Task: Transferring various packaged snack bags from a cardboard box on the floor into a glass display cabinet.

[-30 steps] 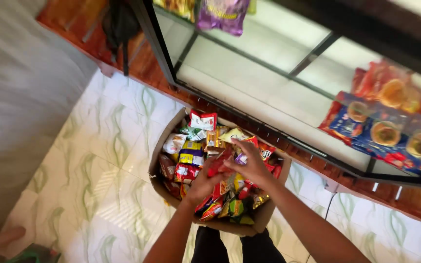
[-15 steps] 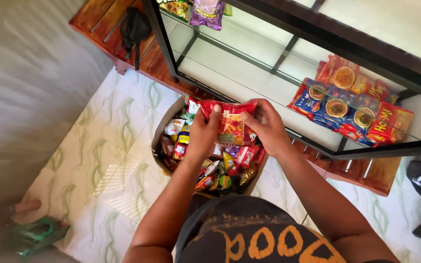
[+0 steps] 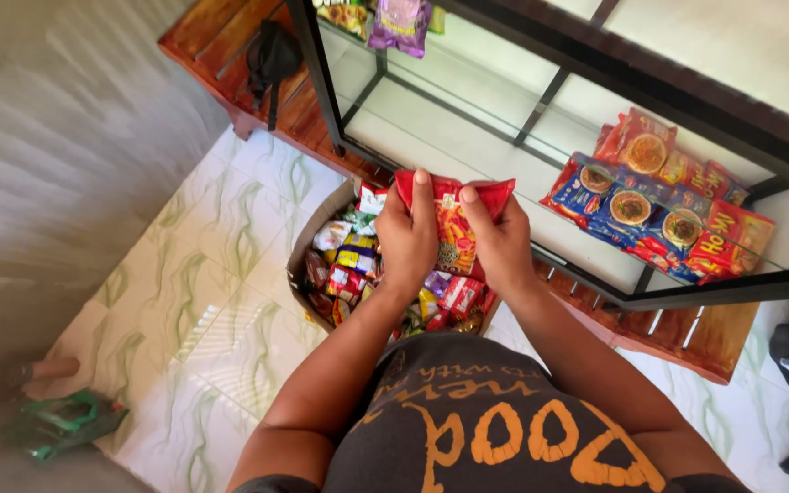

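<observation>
Both hands up over a cardboard box (image 3: 308, 265) full of mixed snack packets (image 3: 351, 260), sharing one red snack packet (image 3: 454, 224). Left hand (image 3: 406, 239) closed on the packet's left side, thumb laid up the front face toward the top edge, fingers wrapped behind. Right hand (image 3: 501, 242) closed on the right side in the same way, thumb near the top corner. Nothing else in either grip.

Packet held flat-on to the camera, top edge running left to right between the two thumbs, body hanging down toward the box. Lifted well clear of the box's contents, just in front of the glass display cabinet (image 3: 586, 82). Cabinet shelf (image 3: 468, 137) lying directly ahead of the packet, beyond its top edge; both hands about equally near to it, the right one slightly nearer to the stack of blue and red noodle packets (image 3: 659, 205) already lying on the glass (these well off to the right, not touching the held packet).

Purple packet (image 3: 398, 20) on a higher shelf at the top of view. Black bag (image 3: 271, 57) resting on the wooden base (image 3: 230, 46) at the cabinet's left end. Pale patterned floor tiles (image 3: 203, 301) under the box, green sandals (image 3: 61, 422) at lower left.
</observation>
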